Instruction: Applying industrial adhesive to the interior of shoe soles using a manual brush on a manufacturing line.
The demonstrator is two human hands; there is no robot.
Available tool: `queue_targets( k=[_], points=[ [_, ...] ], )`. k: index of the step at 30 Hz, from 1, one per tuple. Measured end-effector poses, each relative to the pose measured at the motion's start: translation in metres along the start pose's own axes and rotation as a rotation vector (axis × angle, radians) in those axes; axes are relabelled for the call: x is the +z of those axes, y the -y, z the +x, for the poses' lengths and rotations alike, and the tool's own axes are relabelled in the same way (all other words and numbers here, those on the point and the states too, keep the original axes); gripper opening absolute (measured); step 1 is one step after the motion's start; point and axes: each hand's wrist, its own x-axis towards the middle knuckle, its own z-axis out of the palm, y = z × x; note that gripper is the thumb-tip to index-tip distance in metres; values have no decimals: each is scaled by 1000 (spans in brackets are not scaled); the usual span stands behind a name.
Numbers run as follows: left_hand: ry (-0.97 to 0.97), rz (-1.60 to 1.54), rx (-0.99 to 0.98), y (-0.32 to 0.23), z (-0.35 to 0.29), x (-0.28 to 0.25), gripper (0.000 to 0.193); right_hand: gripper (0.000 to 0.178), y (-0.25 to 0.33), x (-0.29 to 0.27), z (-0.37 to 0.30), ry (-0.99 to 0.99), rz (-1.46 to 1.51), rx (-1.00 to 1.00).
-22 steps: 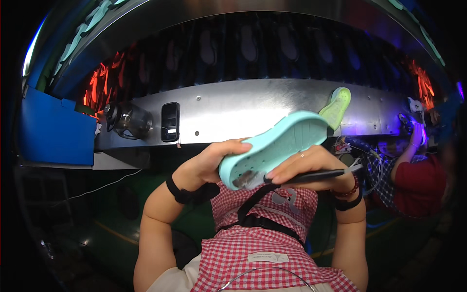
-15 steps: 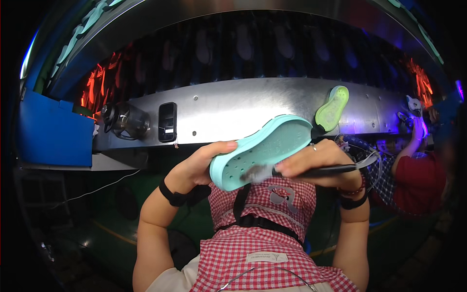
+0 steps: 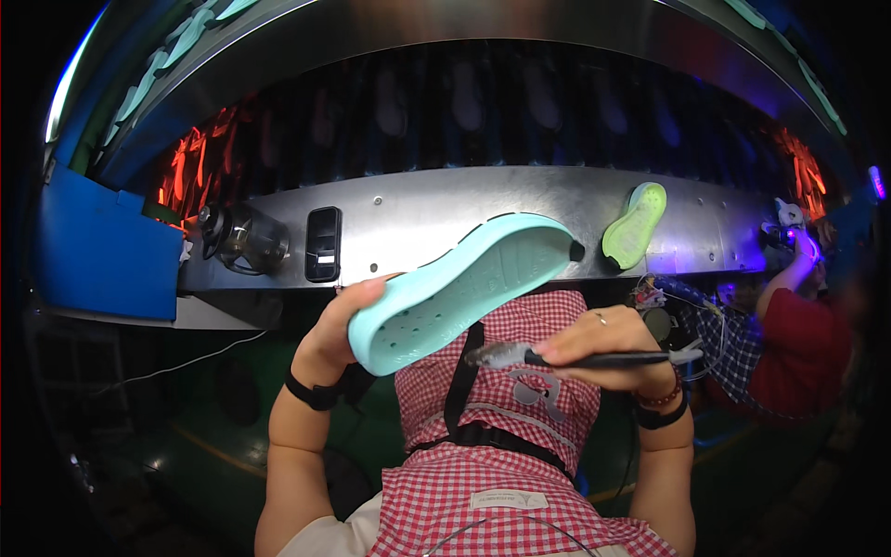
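Observation:
My left hand (image 3: 336, 325) grips the heel end of a mint-green shoe sole (image 3: 445, 288), held tilted with its hollow inside facing me. Small holes dot the sole's near end, and a black patch marks its far right tip. A dark-handled brush (image 3: 594, 358) lies in my right hand (image 3: 608, 345), its bristles pointing left. The bristle end is apart from the sole, below and to the right of it, in front of the checked apron. Fingers of my right hand are closed round the handle.
A metal ledge (image 3: 520, 190) runs across, bearing a black phone (image 3: 323, 244), a glass jug (image 3: 243, 239) and a yellow-green insole piece (image 3: 636, 226). Beyond it is a dark conveyor (image 3: 464, 102). A co-worker in a red top (image 3: 798, 353) works at the right.
The brush has come away from inside the sole and dropped lower. My left hand has shifted the sole left and turned it more on its side.

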Motion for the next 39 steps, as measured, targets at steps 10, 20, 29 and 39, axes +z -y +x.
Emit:
queue_targets(
  k=[10, 20, 29, 39],
  points=[
    [-92, -480, 125, 77, 81, 5, 95, 19, -40, 43, 13, -414, 362, 488],
    [-207, -462, 386, 67, 70, 2, 91, 20, -11, 50, -1, -67, -92, 67],
    [-214, -518, 599, 54, 70, 28, 91, 21, -4, 51, 20, -78, 75, -3],
    [-178, -401, 652, 33, 56, 27, 94, 24, -5, 28, 11, 32, 157, 46]
  ],
)
